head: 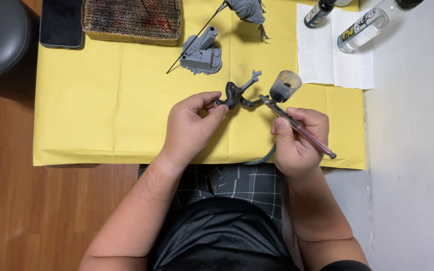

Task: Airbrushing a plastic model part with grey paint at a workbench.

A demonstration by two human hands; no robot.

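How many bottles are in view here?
2, both at the top right on the white paper towel: a dark-capped small bottle at the towel's top edge, and a clear bottle lying tilted over its right side. Both are cut off by the frame; others may lie beyond.

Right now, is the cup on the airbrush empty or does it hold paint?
It holds paint: dark liquid sits low inside the translucent cup on the airbrush.

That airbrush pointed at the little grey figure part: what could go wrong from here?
1. The airbrush cup sits open on top; tilting may spill paint onto the yellow paper.
2. The left hand pinches the figure part close to the nozzle, so its fingers might get sprayed.
3. Overspray could reach the grey model nearby.
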